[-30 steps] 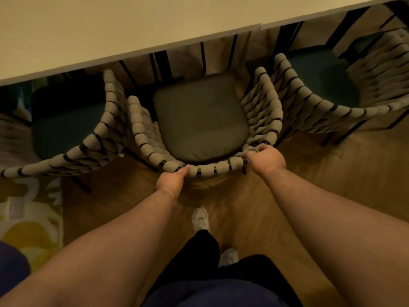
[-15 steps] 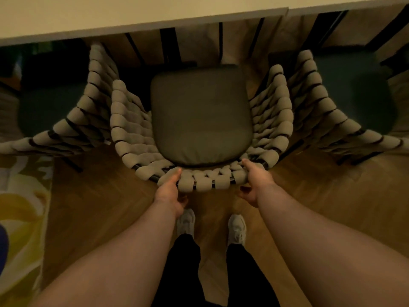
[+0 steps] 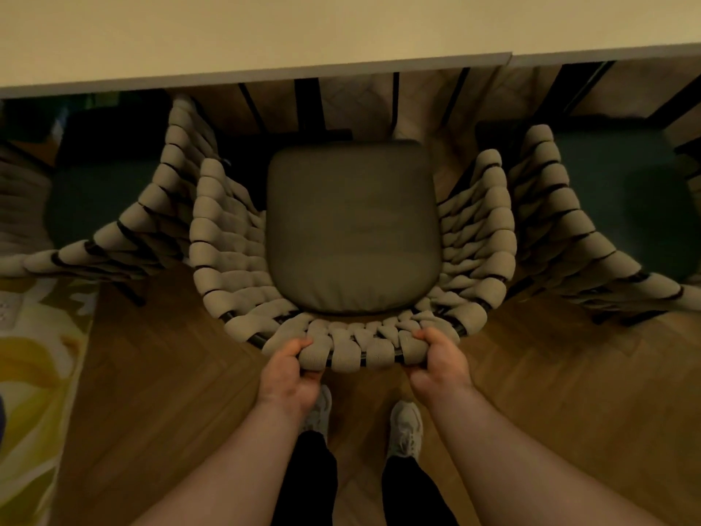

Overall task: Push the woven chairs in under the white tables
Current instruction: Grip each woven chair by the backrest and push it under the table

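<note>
A woven chair (image 3: 227,237) with a dark seat cushion (image 3: 352,225) stands in front of me, facing the white table (image 3: 265,36) that spans the top of the view. The whole cushion shows in front of the table edge. My left hand (image 3: 290,373) grips the left part of the curved back rail. My right hand (image 3: 440,364) grips the rail's right part. Two more woven chairs flank it, the left chair (image 3: 113,237) and the right chair (image 3: 591,237), their seats partly under the table.
Black table legs (image 3: 307,104) stand behind the middle chair's seat. A yellow-and-white patterned rug (image 3: 34,373) covers the floor at left. Bare wooden floor (image 3: 569,373) lies to the right. My two feet in light shoes (image 3: 406,427) stand just behind the chair.
The chair back has come closer to me and the view has centred on it. Both hands have shifted from loose contact to a full grip on the rail. My feet now stand side by side.
</note>
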Demonstrator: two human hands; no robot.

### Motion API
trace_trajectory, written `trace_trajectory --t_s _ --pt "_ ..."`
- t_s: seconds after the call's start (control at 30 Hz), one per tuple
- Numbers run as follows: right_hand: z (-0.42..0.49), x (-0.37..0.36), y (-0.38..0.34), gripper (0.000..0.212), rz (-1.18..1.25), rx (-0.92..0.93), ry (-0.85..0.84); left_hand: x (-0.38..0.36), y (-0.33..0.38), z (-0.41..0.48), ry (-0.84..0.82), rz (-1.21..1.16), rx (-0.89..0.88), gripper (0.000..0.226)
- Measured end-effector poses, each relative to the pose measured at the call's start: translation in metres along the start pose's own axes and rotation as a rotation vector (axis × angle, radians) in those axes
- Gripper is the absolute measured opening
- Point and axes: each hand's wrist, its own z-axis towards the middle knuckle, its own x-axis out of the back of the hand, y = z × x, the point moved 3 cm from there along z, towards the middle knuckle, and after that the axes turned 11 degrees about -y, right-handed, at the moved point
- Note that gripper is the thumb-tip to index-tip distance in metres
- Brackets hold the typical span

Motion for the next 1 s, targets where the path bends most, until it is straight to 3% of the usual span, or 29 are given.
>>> trace_trajectory --t_s 0.47,0.67,0.87,1.0 --pt "0.03 -0.023 0.003 0.036 0.04 0.014 -0.03 -0.01 0.031 0.032 -0.066 0.047 -0.027 0.044" --pt "0.041 -0.057 -0.018 0.024 0.007 -0.001 -0.062 -0.037 0.054 0.048 -0.081 0.061 0.004 0.04" --pt "0.043 -0.084 -0.044 0.019 -0.118 -0.023 -0.038 -0.062 0.072 0.056 -0.047 0.144 0.022 0.036" --pt "0.042 -0.081 -0.048 0.023 -0.383 0.034 0.061 -0.061 0.084 0.046 0.043 0.4 -0.092 0.045"
